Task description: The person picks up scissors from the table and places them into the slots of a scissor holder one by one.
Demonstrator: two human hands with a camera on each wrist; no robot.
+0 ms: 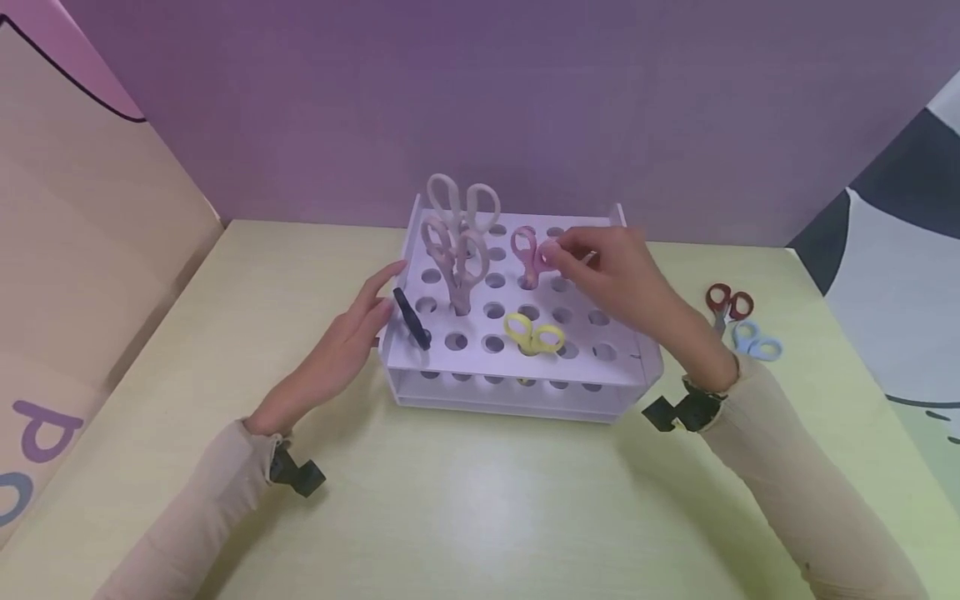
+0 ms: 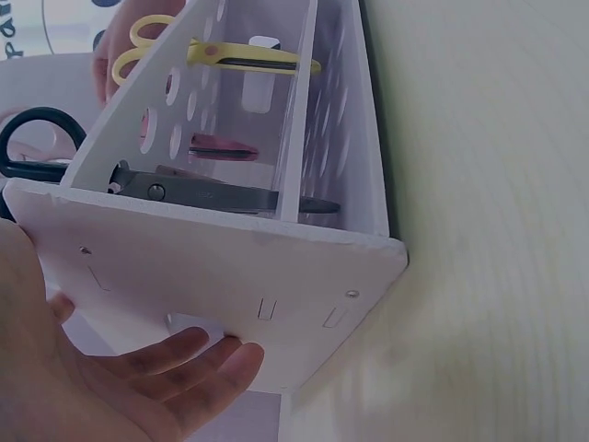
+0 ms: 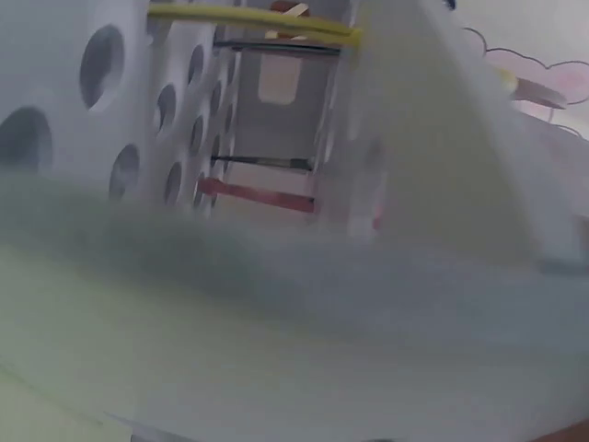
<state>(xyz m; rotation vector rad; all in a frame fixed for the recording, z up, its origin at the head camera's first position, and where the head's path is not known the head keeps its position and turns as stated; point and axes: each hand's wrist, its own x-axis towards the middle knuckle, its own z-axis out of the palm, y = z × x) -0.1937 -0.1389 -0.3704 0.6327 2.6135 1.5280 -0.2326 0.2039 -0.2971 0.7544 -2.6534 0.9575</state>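
Observation:
A white rack (image 1: pixel 510 367) with rows of round holes stands on the table. My right hand (image 1: pixel 618 271) pinches one handle loop of small pink scissors (image 1: pixel 522 242), whose blades point down into a hole. My left hand (image 1: pixel 341 346) rests against the rack's left side panel (image 2: pixel 212 267), fingers extended. Near that hand, black-handled scissors (image 1: pixel 411 318) stand in a front-left hole. Yellow scissors (image 1: pixel 532 337) sit in the front row. Two pale pairs, white scissors (image 1: pixel 483 200) and pinkish scissors (image 1: pixel 461 296), stand at the left. The right wrist view shows blades through the rack but no fingers.
Right of the rack, dark red scissors (image 1: pixel 738 307) and light blue scissors (image 1: pixel 765 348) lie close together on the pale table (image 1: pixel 480 517). A purple panel (image 1: pixel 525 108) rises behind the rack. Printed panels (image 1: pixel 82 208) border the table.

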